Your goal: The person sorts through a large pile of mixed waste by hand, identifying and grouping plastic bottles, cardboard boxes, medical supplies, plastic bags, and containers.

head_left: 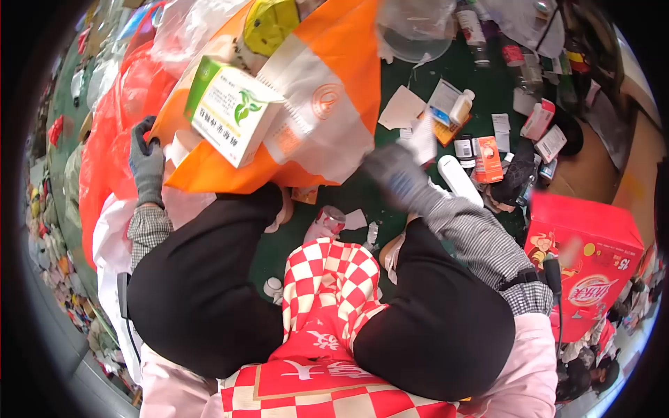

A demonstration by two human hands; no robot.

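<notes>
My left hand (147,167), in a grey glove, is closed on the left edge of an orange and white bag (341,90). A white and green box (233,115) with a leaf print lies tilted on the bag, right of that hand. My right hand (398,180), also gloved, is smeared by motion right of the bag, so its fingers do not show clearly. Close to it are a crumpled white paper piece (421,141) and a white elongated object (460,180). A yellow-green packet (270,26) sits at the bag's far side.
Red plastic bags (115,153) lie at the left. Right of my right hand are an orange box (488,159), a dark bottle (465,151) and a white bottle (462,107). A large red carton (585,258) stands at the right. A crushed can (326,224) lies between my legs.
</notes>
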